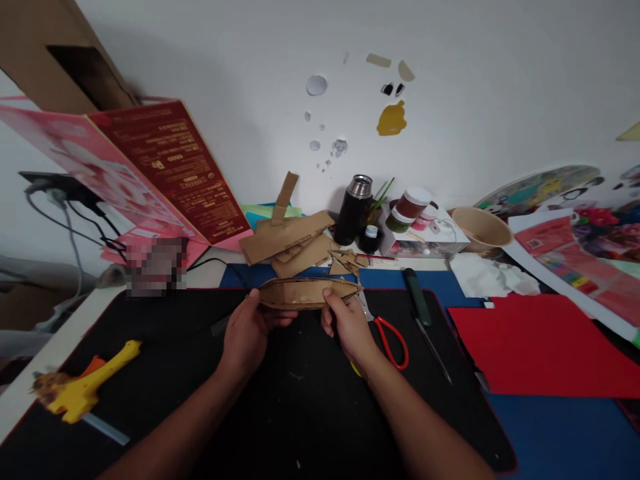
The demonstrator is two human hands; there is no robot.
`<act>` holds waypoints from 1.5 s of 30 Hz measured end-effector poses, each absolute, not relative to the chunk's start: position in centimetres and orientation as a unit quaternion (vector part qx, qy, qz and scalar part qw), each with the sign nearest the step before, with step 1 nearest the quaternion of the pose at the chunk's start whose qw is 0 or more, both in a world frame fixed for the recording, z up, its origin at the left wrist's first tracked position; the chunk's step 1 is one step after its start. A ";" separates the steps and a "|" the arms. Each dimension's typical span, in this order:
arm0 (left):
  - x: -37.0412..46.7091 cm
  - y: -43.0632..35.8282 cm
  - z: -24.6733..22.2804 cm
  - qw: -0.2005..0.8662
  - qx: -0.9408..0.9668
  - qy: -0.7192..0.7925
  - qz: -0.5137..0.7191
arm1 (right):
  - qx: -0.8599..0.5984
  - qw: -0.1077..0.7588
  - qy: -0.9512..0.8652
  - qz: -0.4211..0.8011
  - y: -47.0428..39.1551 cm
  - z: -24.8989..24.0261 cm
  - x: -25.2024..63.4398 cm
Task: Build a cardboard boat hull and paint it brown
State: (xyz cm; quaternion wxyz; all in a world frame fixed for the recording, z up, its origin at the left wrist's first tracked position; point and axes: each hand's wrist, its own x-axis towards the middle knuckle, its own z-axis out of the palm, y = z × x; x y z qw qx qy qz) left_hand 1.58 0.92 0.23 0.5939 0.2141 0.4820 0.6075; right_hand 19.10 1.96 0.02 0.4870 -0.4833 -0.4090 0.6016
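A boat-shaped cardboard piece (300,291) with raised edges hangs above the black mat (300,413), held level between both hands. My left hand (247,327) grips its left end, thumb on the rim and fingers beneath. Toward its right end, my right hand (350,323) pinches it, with the thumb on the near edge. Red-handled scissors (393,343) lie just right of my right hand, their blades partly hidden behind it. Farther right is a dark green-handled tool (417,297) with a long thin metal shaft.
A yellow glue gun (87,390) lies at left. Behind are cardboard scraps (295,243), a black flask (353,210), paint jars (414,202) and a beige bowl (480,229). Red sheets (545,347) lie at right; a pink-and-red box (170,173) stands at back left.
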 end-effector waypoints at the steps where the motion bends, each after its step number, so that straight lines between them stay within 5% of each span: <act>1: 1.5 1.0 0.2 0.591 0.214 0.484 0.609 | -0.484 0.483 -0.411 0.603 2.0 0.0 19.1; 12: -2.3 2.1 1.7 0.462 0.419 0.556 0.549 | -0.483 0.392 -0.464 0.631 2.1 0.3 19.8; 20: -1.5 1.4 1.8 0.458 0.626 0.557 0.296 | -0.477 0.416 -0.430 0.643 2.2 -0.3 19.6; 45: 0.9 0.1 1.3 0.440 0.596 0.573 0.350 | -0.491 0.467 -0.427 0.598 2.2 -0.2 19.5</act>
